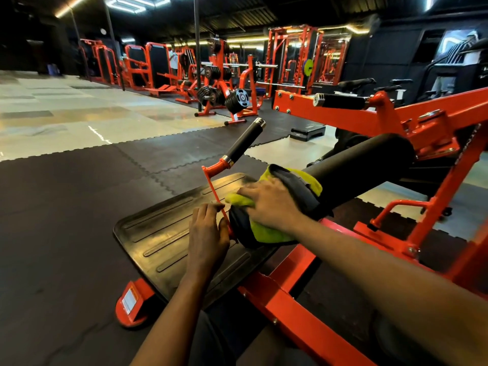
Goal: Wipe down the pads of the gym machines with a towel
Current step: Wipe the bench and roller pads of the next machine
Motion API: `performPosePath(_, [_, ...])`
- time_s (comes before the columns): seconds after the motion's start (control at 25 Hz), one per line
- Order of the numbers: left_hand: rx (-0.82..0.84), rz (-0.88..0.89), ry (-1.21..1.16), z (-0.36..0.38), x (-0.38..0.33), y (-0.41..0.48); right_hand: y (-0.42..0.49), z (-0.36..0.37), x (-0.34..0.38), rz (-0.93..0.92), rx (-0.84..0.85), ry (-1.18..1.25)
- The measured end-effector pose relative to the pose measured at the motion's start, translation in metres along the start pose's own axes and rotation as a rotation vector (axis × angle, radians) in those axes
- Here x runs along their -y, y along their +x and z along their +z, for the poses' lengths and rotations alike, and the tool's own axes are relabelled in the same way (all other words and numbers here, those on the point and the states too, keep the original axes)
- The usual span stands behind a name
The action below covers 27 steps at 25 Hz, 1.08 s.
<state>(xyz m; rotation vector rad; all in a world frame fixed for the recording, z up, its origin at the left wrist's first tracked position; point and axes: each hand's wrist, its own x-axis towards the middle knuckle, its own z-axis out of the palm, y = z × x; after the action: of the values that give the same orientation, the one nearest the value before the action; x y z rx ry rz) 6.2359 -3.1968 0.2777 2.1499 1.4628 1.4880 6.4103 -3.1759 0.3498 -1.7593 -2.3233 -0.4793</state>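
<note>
1. A sticker (128,299) is sitting on the orange foot (137,317), at 7 o'clock of the footplate (158,233). It's white and orange; the text is too small to read.
2. The yellow-green towel (264,229) is draping over the near end of the black roller pad (356,165).
3. The right hand (269,204) is pressing the towel onto the pad, fingers laid flat.
4. The left hand (208,231) is gripping the thin orange bracket (212,190), at 9 o'clock of the pad end.
5. A black handle (245,141) is jutting up at 12 o'clock of the hands. The rubber mat floor (66,207) is lying open at 9 o'clock, and the orange frame (435,122) is crowding 3 o'clock.

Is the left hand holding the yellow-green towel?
No, the right hand presses the towel on the black roller pad, while the left hand is beside the thin orange bar.
</note>
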Motion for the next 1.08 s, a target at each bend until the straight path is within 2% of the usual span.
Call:
performPosePath(0.16, [0.139, 0.014, 0.116, 0.008, -0.008, 0.007, 0.013, -0.017, -0.039, 0.304, -0.022, -0.050])
performPosePath(0.2, [0.176, 0.002, 0.143, 0.009, -0.007, 0.008, 0.014, -0.014, -0.031, 0.311, -0.036, -0.084])
performPosePath(0.32, [0.269, -0.039, 0.169, 0.015, -0.004, 0.014, -0.011, 0.005, -0.015, 0.105, -0.163, -0.001])
performPosePath(0.4, [0.341, -0.097, 0.119, 0.020, -0.008, 0.019, -0.027, 0.001, -0.042, 0.044, -0.221, 0.049])
performPosePath(0.48, [0.357, -0.135, 0.060, 0.023, -0.012, 0.019, -0.024, -0.017, -0.082, 0.168, -0.214, -0.004])
performPosePath(0.56, [0.316, -0.130, 0.017, 0.022, -0.016, 0.015, -0.008, -0.037, -0.109, 0.405, -0.148, -0.037])
performPosePath(0.64, [0.261, -0.093, 0.012, 0.018, -0.018, 0.012, 0.009, -0.041, -0.098, 0.538, -0.073, 0.001])
performPosePath(0.68, [0.242, -0.074, 0.019, 0.016, -0.019, 0.010, 0.016, -0.037, -0.081, 0.487, -0.018, 0.003])
performPosePath(0.8, [0.190, 0.017, 0.042, 0.017, -0.017, 0.004, 0.004, -0.010, -0.026, 0.075, -0.013, -0.008])
performPosePath(0.88, [0.155, 0.021, 0.036, 0.022, -0.015, 0.003, -0.004, -0.015, -0.047, 0.045, -0.043, 0.015])
performPosePath(1.0, [0.080, 0.082, 0.039, 0.026, -0.021, 0.003, 0.004, -0.041, -0.120, 0.375, -0.022, -0.129])
performPosePath(1.08, [0.053, 0.128, 0.048, 0.027, -0.026, 0.006, 0.009, -0.050, -0.133, 0.529, 0.001, -0.141])
